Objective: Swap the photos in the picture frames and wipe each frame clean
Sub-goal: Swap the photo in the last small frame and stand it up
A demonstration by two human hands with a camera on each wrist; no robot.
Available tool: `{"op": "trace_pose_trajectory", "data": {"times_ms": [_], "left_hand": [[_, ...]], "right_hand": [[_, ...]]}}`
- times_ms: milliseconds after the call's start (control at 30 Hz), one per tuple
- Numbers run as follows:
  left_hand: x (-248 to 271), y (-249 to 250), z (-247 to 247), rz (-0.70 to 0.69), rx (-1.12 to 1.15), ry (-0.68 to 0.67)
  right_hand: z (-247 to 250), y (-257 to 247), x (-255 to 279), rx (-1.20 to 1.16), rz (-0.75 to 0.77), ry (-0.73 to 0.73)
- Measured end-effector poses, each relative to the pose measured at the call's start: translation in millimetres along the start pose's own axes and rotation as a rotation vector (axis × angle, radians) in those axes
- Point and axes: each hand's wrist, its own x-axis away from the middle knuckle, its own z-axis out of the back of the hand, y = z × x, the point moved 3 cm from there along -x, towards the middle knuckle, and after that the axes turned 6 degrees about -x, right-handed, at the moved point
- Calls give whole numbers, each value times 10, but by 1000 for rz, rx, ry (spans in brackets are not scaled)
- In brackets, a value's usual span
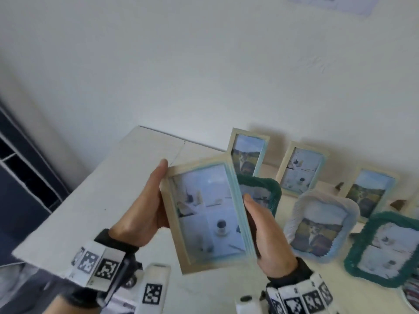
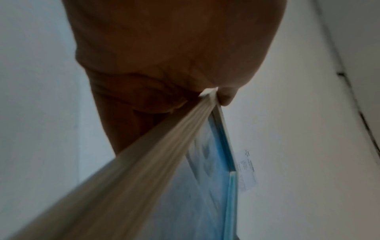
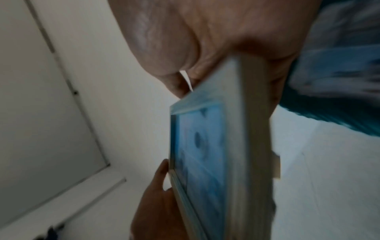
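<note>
I hold a pale wooden picture frame (image 1: 208, 214) with a blue-tinted edge upright above the table; its photo shows a white room with a cup. My left hand (image 1: 145, 205) grips its left side, thumb along the front edge. My right hand (image 1: 265, 230) grips its right side, thumb on the front, fingers behind. The left wrist view shows the frame's ribbed edge (image 2: 144, 170) pinched under my thumb. In the right wrist view the frame (image 3: 216, 154) runs edge-on away from my palm.
Several other frames stand or lean on the white table (image 1: 90, 200): a wooden one with a dog photo (image 1: 248, 152), a dark green one (image 1: 260, 193) just behind the held frame, a white one (image 1: 319, 225) and a green one (image 1: 383, 248) at right. A wall stands close behind.
</note>
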Motion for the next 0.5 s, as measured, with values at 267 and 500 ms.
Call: {"op": "trace_pose_trajectory", "data": {"times_ms": [267,500], "left_hand": [[-893,681,692,-251,-317,158],[-1957,621,809,-181,-306,162]], "right_hand": [[-448,-397,-1120,575,298,51],[-443,-217,-2162,809,-30,60]]}}
